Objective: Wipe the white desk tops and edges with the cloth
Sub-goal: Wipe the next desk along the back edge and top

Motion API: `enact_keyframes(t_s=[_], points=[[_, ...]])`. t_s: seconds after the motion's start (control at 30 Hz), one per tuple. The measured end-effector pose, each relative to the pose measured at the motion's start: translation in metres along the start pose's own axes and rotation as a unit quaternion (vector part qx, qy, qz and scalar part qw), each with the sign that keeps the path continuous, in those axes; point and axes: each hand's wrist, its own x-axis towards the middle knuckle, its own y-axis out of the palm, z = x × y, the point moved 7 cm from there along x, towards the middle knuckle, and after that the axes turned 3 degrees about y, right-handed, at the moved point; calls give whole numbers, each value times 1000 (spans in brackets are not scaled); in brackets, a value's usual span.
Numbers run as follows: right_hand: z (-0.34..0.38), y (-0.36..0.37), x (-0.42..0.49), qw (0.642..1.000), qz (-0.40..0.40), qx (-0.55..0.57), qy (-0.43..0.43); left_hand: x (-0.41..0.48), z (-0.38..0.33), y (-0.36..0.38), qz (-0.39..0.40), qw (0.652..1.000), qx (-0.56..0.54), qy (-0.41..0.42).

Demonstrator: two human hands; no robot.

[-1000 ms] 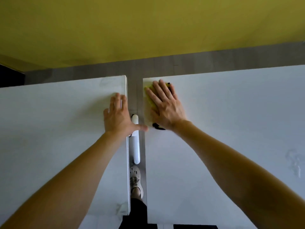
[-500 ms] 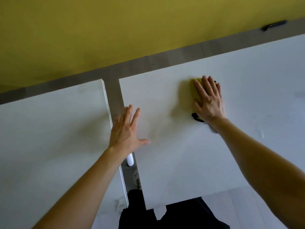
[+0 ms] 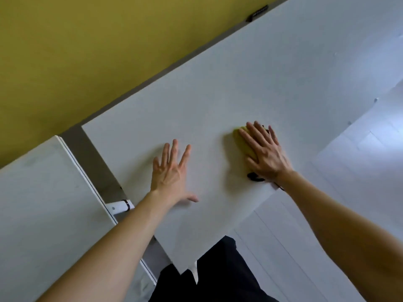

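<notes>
The right hand [image 3: 265,154] is lying flat on the yellow cloth [image 3: 241,141], fingers [image 3: 258,136] straight and slightly spread, pressing it onto the right desk [image 3: 218,83] near its front edge. The left hand [image 3: 172,173] is resting palm-down on the same desk, fingers splayed wide, gripping nothing, apart from the cloth.

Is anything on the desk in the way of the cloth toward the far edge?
Nothing visible lies on the desk between the cloth under the right hand and the far edge; a small black thing sits behind that edge. The left hand is to the cloth's left.
</notes>
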Motion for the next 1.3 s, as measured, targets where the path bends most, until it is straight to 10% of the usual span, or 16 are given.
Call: enact_keyframes(t_s=[0.13, 0.4, 0.6, 0.77, 1.0, 1.17, 1.3], points=[[31, 12, -18, 993, -36, 42, 101, 12, -23, 8, 27, 999, 26, -8], [100, 35, -88, 986, 23, 52, -154, 15, -24, 8, 21, 998, 62, -24], [-86, -4, -36, 993, -2, 22, 113, 17, -24, 11, 24, 997, 61, -27], [-36, 9, -33, 984, -42, 30, 170, 19, -26, 10, 19, 997, 65, -34], [125, 42, -72, 993, 2, 72, -96, 20, -34, -3, 26, 994, 98, -47], [55, 29, -54, 981, 23, 85, -174, 63, -52, -52, 8, 993, 98, -70], [-85, -8, 0, 995, -13, 65, -71, 96, -56, -54, 46, 990, 18, -131]])
